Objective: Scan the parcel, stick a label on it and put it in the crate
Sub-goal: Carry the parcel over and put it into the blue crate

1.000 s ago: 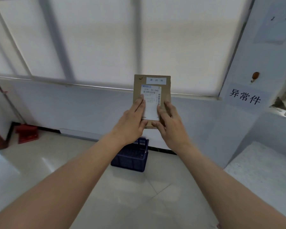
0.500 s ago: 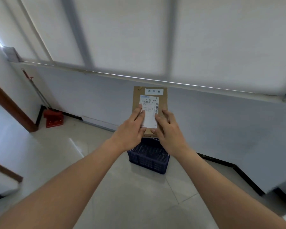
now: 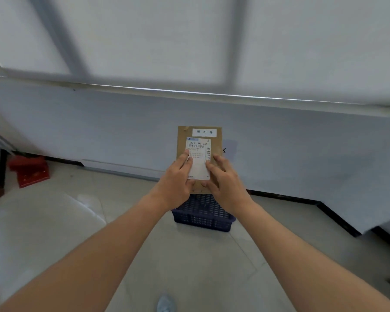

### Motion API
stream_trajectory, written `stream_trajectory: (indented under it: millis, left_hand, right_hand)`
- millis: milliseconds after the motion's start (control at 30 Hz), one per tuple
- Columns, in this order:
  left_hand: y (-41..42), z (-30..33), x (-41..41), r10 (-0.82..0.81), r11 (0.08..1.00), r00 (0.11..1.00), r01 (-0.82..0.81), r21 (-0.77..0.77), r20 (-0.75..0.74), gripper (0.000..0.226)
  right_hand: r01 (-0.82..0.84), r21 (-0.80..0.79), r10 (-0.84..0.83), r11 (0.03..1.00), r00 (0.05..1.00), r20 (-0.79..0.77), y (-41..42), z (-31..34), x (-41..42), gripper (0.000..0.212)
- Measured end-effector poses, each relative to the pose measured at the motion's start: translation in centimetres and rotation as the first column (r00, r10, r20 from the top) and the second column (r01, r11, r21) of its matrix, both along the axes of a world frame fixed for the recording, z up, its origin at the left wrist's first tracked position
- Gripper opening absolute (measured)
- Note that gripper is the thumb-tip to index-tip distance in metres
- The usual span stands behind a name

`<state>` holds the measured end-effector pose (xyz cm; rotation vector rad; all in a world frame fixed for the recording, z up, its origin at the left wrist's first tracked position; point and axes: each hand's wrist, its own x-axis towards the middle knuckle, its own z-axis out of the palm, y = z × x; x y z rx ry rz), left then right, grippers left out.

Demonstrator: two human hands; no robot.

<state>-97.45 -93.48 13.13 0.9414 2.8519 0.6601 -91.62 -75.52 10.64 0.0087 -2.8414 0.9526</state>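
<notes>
A flat brown cardboard parcel (image 3: 216,144) is held upright in front of me by both hands. It carries a white shipping label (image 3: 198,163) with barcodes and a small white sticker (image 3: 204,132) near its top edge. My left hand (image 3: 175,181) grips the parcel's lower left, fingers on the label. My right hand (image 3: 225,179) grips its lower right. Directly below the parcel, a dark blue slatted crate (image 3: 203,216) stands on the floor by the wall; its inside is mostly hidden by my hands.
A white wall with a black skirting runs behind the crate, under a wide blind-covered window. A red dustpan-like object (image 3: 28,173) leans at the far left. Pale floor tiles spread around the crate. My shoe tip (image 3: 166,304) shows at the bottom.
The view has swung left and down. The parcel, still in both hands, has come lower and now hangs right above the blue crate, which looks nearer.
</notes>
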Motion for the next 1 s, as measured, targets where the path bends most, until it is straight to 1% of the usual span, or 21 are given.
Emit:
stream_trajectory:
  millis: [200, 300, 533, 733, 900, 1000]
  left_hand:
    - [-3.8, -3.3, -7.7, -0.095, 0.995, 0.988, 0.095, 0.005, 0.119, 0.076]
    - [-4.6, -5.3, -10.6, -0.113, 0.993, 0.978, 0.114, 0.006, 0.176, 0.075]
    - [-3.6, -11.9, -17.1, -0.063, 0.998, 0.957, 0.059, 0.022, 0.282, 0.076]
    - [-0.8, -21.6, -23.3, -0.010, 1.000, 0.922, 0.009, 0.003, 0.387, 0.077]
    - [1.1, -30.4, -25.4, 0.060, 0.998, 0.871, -0.069, 0.000, 0.487, 0.074]
    - [1.7, -35.6, -26.5, 0.061, 0.998, 0.857, -0.062, -0.017, 0.512, 0.073]
  right_hand:
    - [0.109, -0.017, -0.107, 0.994, 0.990, 0.096, -4.3, -2.9, -5.5, 0.062]
    - [0.135, -0.045, -0.126, 0.990, 0.978, 0.163, -5.2, -5.0, -8.0, 0.061]
    - [0.168, -0.104, -0.138, 0.980, 0.959, 0.246, -4.3, -11.7, -15.0, 0.061]
    - [0.189, -0.218, -0.111, 0.957, 0.939, 0.325, -1.7, -21.8, -20.8, 0.061]
    - [0.294, -0.309, -0.154, 0.905, 0.901, 0.405, -0.3, -29.5, -23.7, 0.069]
    - [0.309, -0.327, -0.153, 0.893, 0.892, 0.425, 0.4, -34.1, -25.1, 0.071]
